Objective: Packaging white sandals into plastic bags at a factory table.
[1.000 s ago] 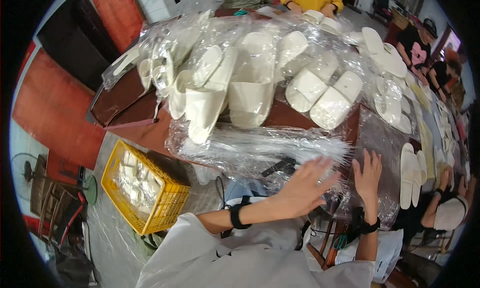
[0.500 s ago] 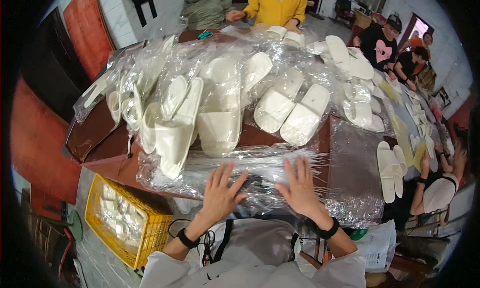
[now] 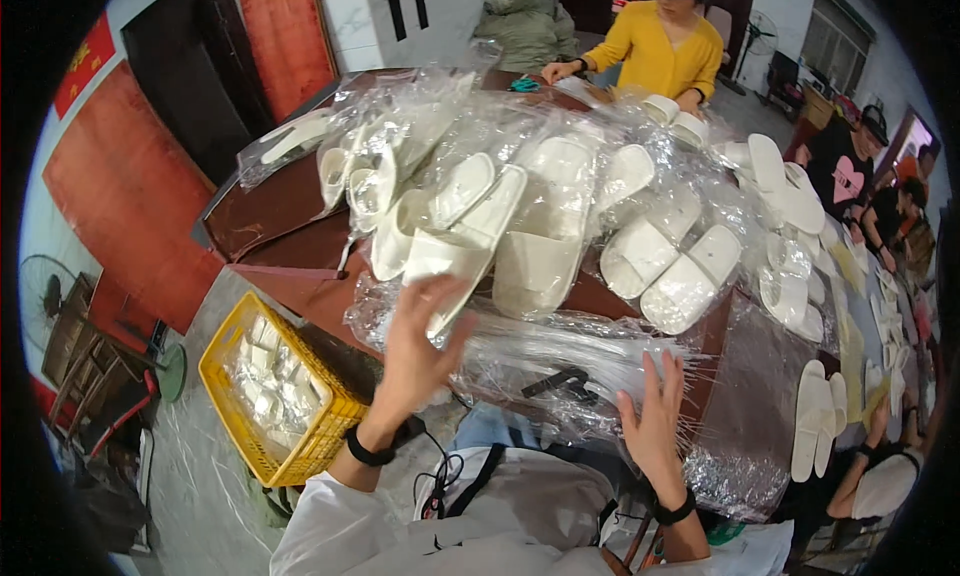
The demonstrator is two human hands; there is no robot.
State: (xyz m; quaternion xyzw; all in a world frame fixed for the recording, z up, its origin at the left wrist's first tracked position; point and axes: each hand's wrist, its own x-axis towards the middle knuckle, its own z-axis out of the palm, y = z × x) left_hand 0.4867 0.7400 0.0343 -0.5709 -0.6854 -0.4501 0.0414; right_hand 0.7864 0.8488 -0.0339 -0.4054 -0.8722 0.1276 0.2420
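Observation:
My left hand (image 3: 420,341), slightly blurred, is held open over the near end of a white slipper (image 3: 465,236) in clear plastic wrap; whether it touches is hard to tell. A second wrapped slipper (image 3: 535,276) lies just to its right. My right hand (image 3: 655,421) is open, fingers apart, at the right end of a bundle of thin clear strips (image 3: 600,361) on crinkled plastic. Between my hands a small black object (image 3: 560,381) rests by the bundle; its kind is unclear.
More wrapped white slippers (image 3: 690,276) cover the brown table. A yellow crate (image 3: 310,431) of wrapped slippers stands on the floor at left. An unwrapped pair (image 3: 812,421) lies at right. Across the table sits a person in yellow (image 3: 660,51); others work along the right.
My left hand has lifted off the strips and moved to the slipper's near end. My right hand stays by the strips' right end. The view has turned left, uncovering the black object.

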